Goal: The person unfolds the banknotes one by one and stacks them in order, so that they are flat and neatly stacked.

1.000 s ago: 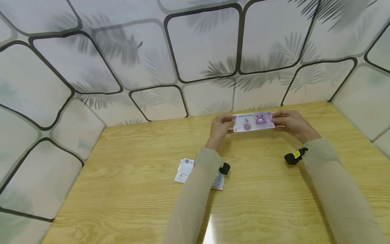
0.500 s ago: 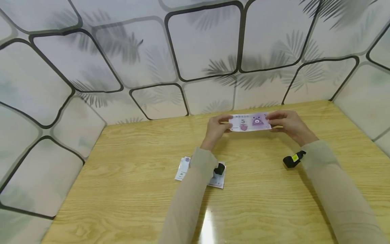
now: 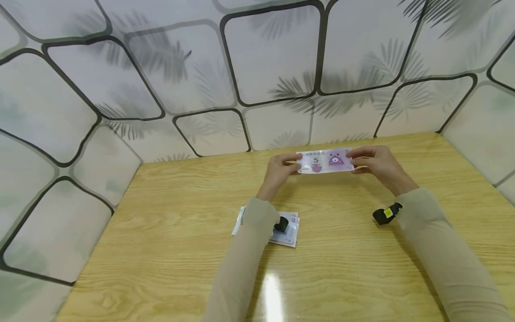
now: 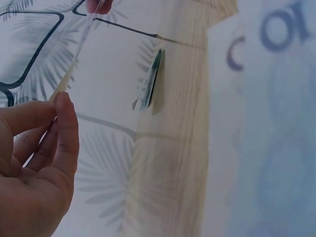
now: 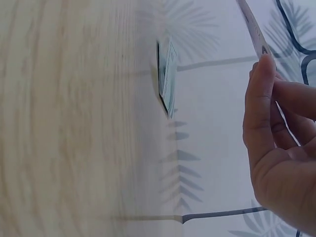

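A purple-and-white play banknote [image 3: 325,161] marked 5, with a cartoon creature on it, is stretched flat above the back of the table. My left hand [image 3: 278,173] pinches its left end between thumb and fingers. At the opposite end, my right hand [image 3: 378,166] pinches it the same way. In both wrist views the note [image 4: 81,42] appears nearly edge-on. Under my left forearm lie several pale banknotes [image 3: 289,232], partly hidden by the sleeve; a 10 shows on one close to the left wrist camera.
A folded greenish paper, like a banknote [image 5: 168,79], sits where the wooden table [image 3: 173,250] meets the patterned wall [image 3: 273,58]. The held note and hands seem to hide it from the head view. Walls also rise at the left and right.
Both hands have shifted slightly left, carrying the stretched note with them. My left forearm has moved left too, uncovering more of the pale notes' right side and covering more of their left.
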Available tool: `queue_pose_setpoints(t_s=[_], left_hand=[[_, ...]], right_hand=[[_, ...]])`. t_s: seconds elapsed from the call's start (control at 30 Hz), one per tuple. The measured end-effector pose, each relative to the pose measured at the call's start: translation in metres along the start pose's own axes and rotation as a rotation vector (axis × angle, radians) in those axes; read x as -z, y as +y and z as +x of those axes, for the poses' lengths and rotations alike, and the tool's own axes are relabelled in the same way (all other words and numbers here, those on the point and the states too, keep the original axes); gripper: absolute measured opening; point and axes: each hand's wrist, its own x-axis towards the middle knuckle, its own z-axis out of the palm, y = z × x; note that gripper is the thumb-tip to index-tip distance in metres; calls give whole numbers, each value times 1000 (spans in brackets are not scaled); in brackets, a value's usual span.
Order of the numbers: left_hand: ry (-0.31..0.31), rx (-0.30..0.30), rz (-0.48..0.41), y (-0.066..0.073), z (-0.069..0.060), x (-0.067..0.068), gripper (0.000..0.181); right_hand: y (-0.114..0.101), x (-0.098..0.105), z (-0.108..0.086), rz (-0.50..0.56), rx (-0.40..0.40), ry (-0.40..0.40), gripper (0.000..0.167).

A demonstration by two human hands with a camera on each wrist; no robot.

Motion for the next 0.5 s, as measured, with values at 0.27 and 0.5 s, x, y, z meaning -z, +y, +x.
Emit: queue_pose_setpoints(t_s=[0.27,0.5], left_hand=[[-4,16,13,1,-5,11,30],[7,15,34,2,-9,19,30]], right_hand=[[-1,-10,-3,59,15,-5,23],[-2,-20,-5,115,50,-15,23]])
